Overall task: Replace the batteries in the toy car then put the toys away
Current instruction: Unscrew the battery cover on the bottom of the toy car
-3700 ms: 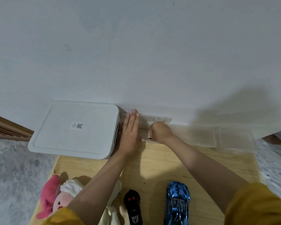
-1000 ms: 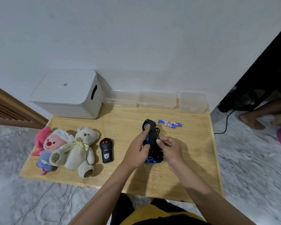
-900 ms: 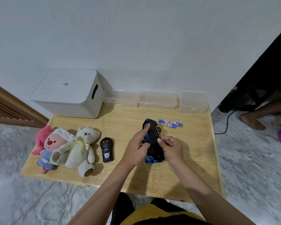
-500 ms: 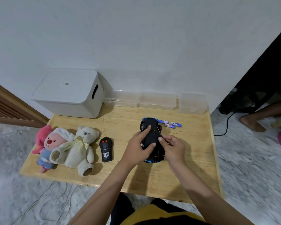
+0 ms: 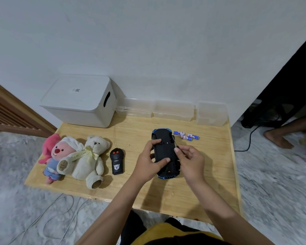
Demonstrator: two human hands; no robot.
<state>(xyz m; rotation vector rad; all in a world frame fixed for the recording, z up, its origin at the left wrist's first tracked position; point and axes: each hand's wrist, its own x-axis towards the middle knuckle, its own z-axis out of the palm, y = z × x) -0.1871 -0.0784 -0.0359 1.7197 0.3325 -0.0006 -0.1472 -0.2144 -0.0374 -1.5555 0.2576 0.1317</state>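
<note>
The blue toy car (image 5: 165,147) is turned upside down, its black underside facing up, above the middle of the wooden table (image 5: 210,174). My left hand (image 5: 149,161) grips its left side, thumb and forefinger on the underside. My right hand (image 5: 191,160) holds its right side, thumb pressed on the edge. Three blue-and-white batteries (image 5: 186,135) lie on the table just beyond the car to the right. The black remote control (image 5: 117,160) lies left of my left hand.
A cream teddy bear (image 5: 91,156) and a pink plush (image 5: 56,154) lie at the table's left. A lidded white box (image 5: 81,100) and three clear plastic containers (image 5: 173,110) line the wall. A person's bare foot (image 5: 276,138) rests on the floor at right.
Earlier my hands were at the clear containers by the wall. Over the last second the car has been rolled fully onto its roof in both hands, underside now facing up.
</note>
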